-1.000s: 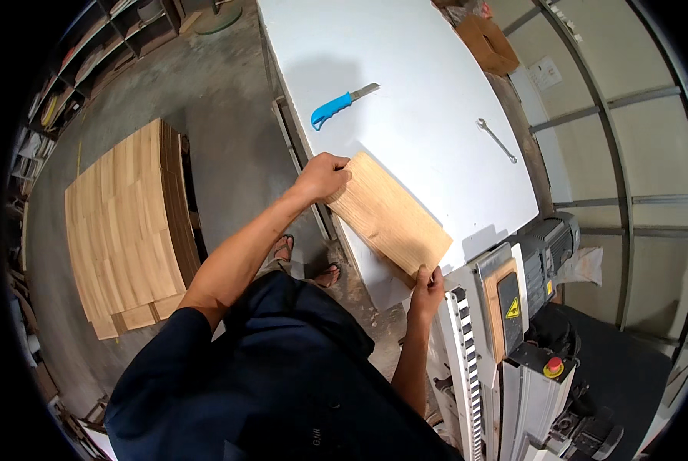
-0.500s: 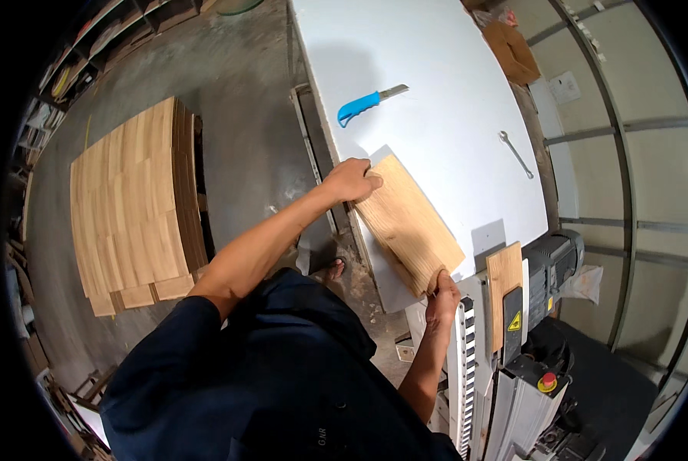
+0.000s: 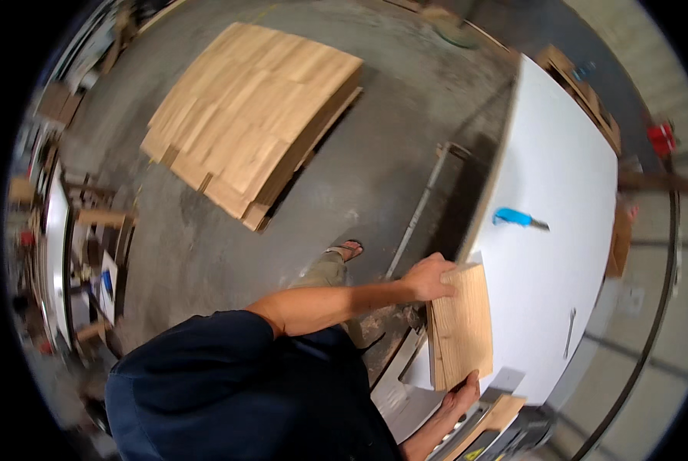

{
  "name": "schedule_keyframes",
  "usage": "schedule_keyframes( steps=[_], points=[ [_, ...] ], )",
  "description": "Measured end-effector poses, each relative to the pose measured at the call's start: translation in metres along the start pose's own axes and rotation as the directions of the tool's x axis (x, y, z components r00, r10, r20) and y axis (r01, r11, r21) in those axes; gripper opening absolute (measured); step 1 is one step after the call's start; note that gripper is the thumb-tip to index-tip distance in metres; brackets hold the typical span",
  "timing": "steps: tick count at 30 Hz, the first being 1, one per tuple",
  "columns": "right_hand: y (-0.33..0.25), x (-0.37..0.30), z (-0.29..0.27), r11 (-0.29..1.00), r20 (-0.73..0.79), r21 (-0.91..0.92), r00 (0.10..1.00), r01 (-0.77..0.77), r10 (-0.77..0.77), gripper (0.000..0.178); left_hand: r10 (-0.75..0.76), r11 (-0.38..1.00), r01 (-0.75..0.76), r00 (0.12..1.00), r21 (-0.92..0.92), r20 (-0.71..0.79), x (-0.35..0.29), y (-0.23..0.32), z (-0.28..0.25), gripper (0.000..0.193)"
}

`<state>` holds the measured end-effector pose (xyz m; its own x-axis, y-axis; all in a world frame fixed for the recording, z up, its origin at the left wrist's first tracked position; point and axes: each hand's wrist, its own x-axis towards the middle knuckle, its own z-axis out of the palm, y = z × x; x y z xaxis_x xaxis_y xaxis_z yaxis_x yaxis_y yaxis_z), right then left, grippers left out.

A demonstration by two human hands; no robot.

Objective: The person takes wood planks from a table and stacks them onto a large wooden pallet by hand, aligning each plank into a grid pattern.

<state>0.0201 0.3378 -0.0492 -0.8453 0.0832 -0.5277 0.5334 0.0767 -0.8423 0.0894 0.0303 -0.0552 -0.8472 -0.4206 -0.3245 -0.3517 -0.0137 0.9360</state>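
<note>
Between my two hands is a short stack of wooden boards (image 3: 464, 326), held over the near left edge of the white tabletop (image 3: 544, 288). My left hand (image 3: 430, 278) grips its far end, thumb on the top face. At the near end my right hand (image 3: 462, 394) is closed on the wood, its thumb near the corner. How many boards lie under the top one I cannot tell. Farther up the tabletop lies a knife with a blue handle (image 3: 511, 217). A metal wrench (image 3: 570, 333) rests near the right edge.
A large stack of wooden boards (image 3: 244, 115) stands on the concrete floor at the left. Beside my right forearm is a machine with an upright wooden board (image 3: 488, 424). A metal frame bar (image 3: 425, 211) runs low beside the table. Shelving and cluttered benches (image 3: 59, 253) line the far left.
My view has swung to the left, so the table now appears farther right and the floor stack nearer the middle. Both hands still hold the boards, which now look more upright in the picture.
</note>
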Motion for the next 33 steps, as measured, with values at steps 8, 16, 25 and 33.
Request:
schedule_keyframes(
  steps=[8, 16, 25, 33],
  points=[
    [-0.024, -0.009, 0.017, 0.983, 0.223, -0.165, 0.974, 0.075, -0.037, 0.036, -0.076, 0.946, -0.005, 0.968, -0.325, -0.237, -0.065, -0.04, -0.005, 0.057],
    [-0.002, -0.053, 0.074, 0.966, 0.657, -0.138, 0.75, 0.217, -0.075, 0.037, -0.118, 0.633, -0.271, 0.892, -0.725, -0.436, -0.169, -0.125, -0.046, 0.048],
    [0.154, -0.147, 0.235, 0.872, 0.771, -0.489, 0.461, -0.012, 0.439, 0.043, -0.48, 0.537, -0.27, 0.682, -0.8, -0.552, -0.341, -0.268, -0.187, 0.05],
    [0.385, -0.275, 0.399, 0.728, 0.656, -0.68, 0.37, -0.089, 0.658, 0.042, -0.633, 0.537, -0.217, 0.535, -0.815, -0.559, -0.434, -0.452, -0.395, 0.049]
  ],
)
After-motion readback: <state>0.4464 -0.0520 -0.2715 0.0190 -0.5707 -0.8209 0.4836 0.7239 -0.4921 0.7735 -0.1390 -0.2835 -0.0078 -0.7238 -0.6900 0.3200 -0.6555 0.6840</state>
